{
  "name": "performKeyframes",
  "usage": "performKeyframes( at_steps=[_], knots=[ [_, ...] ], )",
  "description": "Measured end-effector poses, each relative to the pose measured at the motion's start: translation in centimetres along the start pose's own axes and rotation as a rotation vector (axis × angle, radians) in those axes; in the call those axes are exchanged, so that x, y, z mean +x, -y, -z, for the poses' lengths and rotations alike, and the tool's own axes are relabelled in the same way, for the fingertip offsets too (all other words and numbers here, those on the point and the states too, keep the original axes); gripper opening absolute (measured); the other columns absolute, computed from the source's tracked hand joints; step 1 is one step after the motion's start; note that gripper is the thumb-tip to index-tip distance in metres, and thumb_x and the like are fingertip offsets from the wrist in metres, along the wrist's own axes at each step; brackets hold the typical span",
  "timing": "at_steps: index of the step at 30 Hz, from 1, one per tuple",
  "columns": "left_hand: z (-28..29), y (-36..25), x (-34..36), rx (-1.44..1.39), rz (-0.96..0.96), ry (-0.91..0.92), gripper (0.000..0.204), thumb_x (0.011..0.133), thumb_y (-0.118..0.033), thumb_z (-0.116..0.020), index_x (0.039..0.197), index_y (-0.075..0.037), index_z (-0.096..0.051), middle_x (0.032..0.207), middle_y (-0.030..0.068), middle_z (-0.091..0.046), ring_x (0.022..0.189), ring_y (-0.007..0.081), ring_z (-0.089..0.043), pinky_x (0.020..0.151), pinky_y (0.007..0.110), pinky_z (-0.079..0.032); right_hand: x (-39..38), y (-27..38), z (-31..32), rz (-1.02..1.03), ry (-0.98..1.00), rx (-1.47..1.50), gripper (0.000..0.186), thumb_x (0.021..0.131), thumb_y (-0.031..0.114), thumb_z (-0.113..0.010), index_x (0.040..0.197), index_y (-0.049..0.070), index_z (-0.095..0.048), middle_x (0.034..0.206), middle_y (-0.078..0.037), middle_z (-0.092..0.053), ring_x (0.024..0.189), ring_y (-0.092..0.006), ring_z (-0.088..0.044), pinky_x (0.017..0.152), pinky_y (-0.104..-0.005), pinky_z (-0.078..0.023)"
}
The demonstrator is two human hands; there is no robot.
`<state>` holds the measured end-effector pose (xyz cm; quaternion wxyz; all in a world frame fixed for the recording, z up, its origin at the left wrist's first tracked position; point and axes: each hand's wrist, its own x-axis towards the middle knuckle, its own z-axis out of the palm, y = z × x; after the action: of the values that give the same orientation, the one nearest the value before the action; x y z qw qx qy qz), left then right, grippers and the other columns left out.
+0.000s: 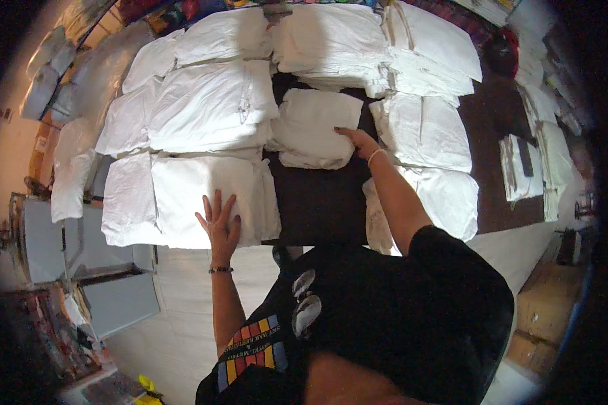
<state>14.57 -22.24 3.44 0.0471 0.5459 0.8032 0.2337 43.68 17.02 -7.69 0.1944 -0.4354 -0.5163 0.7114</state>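
My left hand (pixel 220 226) lies with its fingers spread on the front of a stack of folded white cloths (pixel 196 196) at the table's near edge. Farther off, my right hand (pixel 359 142) rests at the right side of a smaller folded white cloth pile (pixel 315 125), fingers reaching over its top. This pile sits on the dark table (pixel 321 206), between taller stacks. Whether the right thumb grips under the cloth is hidden.
Tall white cloth stacks (pixel 213 104) stand to the left, with more stacks (pixel 334 40) at the back and others (pixel 422 131) on the right. A small white pile with a dark flat object (pixel 525 158) lies far right. Cardboard boxes (pixel 544 304) stand at lower right, a grey bin (pixel 118 304) at lower left.
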Motion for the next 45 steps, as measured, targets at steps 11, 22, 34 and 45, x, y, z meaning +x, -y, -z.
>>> performKeyframes(
  at_steps=[11,22,34,45],
  knots=[
    [5.3,-9.0,2.7,-1.054,0.165,0.209,0.082,0.093,-0.021,-0.056,0.162,-0.013,-0.013,0.165,0.0122,-0.026,0.151,0.0269,-0.026,0.122,0.044,-0.018,-15.5,14.0,-9.4,0.564,-0.333,-0.056,0.043,0.083,0.005,-0.069,0.123,-0.004,-0.057,0.108,-0.014,-0.069,0.099,-0.0231,-0.067,0.088,-0.0362,-0.054],
    [11.5,-7.7,3.2,-1.484,0.223,-0.209,0.026,0.098,-0.016,-0.054,0.111,0.004,-0.064,0.107,0.0122,-0.069,0.098,0.0223,-0.067,0.093,0.035,-0.053,-24.1,20.1,-25.8,1.550,0.172,-0.965,0.014,0.084,0.009,-0.065,0.082,0.008,-0.051,0.145,-0.005,-0.056,0.137,-0.0331,-0.050,0.107,-0.0543,-0.046],
    [22.1,9.7,7.1,-1.484,-0.028,-1.055,0.023,0.099,-0.019,-0.058,0.114,-0.002,-0.062,0.095,0.0061,-0.067,0.084,0.0165,-0.068,0.073,0.026,-0.059,-9.3,21.7,-37.7,1.209,0.017,-0.386,0.033,0.105,0.009,-0.045,0.134,0.009,-0.058,0.124,-0.006,-0.068,0.098,-0.0142,-0.067,0.084,-0.0323,-0.055],
    [10.1,16.5,-7.2,-1.846,0.607,-0.540,0.053,0.103,-0.046,-0.049,0.146,-0.015,-0.044,0.142,0.0156,-0.048,0.128,0.0322,-0.053,0.098,0.049,-0.052,-6.5,8.3,-52.4,0.227,0.534,-0.210,0.069,0.095,0.034,-0.067,0.150,0.007,-0.036,0.129,-0.016,-0.059,0.105,-0.0222,-0.067,0.082,-0.0382,-0.058]
  ],
)
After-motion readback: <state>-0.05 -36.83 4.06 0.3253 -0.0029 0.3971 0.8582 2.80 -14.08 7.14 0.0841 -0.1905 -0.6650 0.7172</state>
